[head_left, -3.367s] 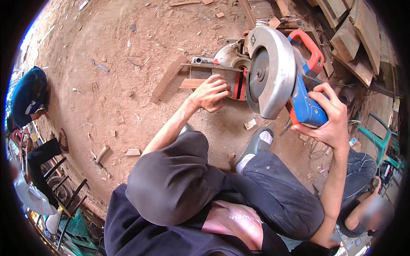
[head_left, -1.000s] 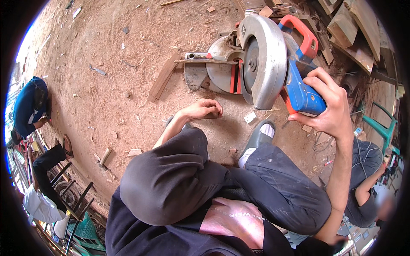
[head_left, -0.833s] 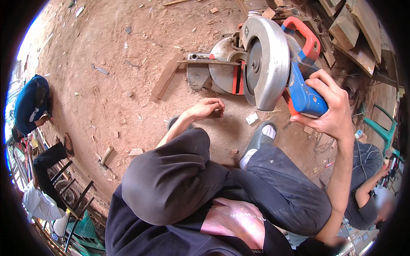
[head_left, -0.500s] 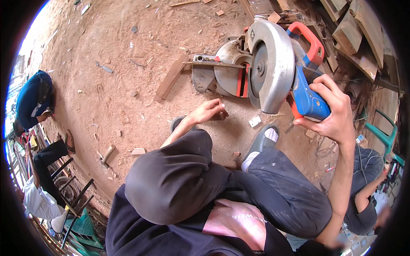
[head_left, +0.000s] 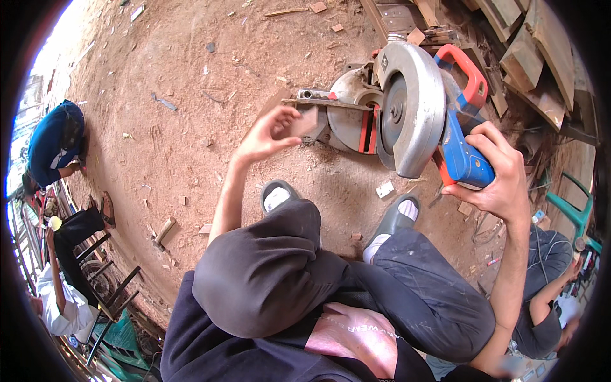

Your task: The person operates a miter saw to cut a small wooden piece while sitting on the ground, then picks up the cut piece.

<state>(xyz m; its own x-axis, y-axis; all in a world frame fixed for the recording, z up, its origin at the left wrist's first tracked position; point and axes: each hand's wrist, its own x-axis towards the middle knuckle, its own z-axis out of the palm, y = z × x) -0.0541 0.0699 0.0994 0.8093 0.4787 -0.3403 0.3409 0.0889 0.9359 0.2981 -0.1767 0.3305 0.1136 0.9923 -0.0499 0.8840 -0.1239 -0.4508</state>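
My right hand [head_left: 493, 169] is closed round the blue rear housing [head_left: 464, 156] of a mitre saw, below its red top handle. The saw's metal guard and blade [head_left: 414, 108] stand over a round base [head_left: 347, 83] with a red slotted insert. My left hand [head_left: 267, 137] has its fingers curved and apart, left of the base. A blurred small wood piece [head_left: 307, 123] is just beyond its fingertips; contact is unclear. A thin strip of wood [head_left: 321, 104] lies across the base.
Stacked offcuts [head_left: 534, 57] crowd the upper right. Wood scraps and a hammer-like tool [head_left: 164, 229] lie on the dirt ground. People in blue [head_left: 54, 137] and white [head_left: 60, 299] are at left, another [head_left: 541, 318] at lower right, near a green chair [head_left: 569, 210].
My left hand has moved up and left from near my feet, its fingers now spread, with a blurred wood piece beside them. My right hand stays on the saw.
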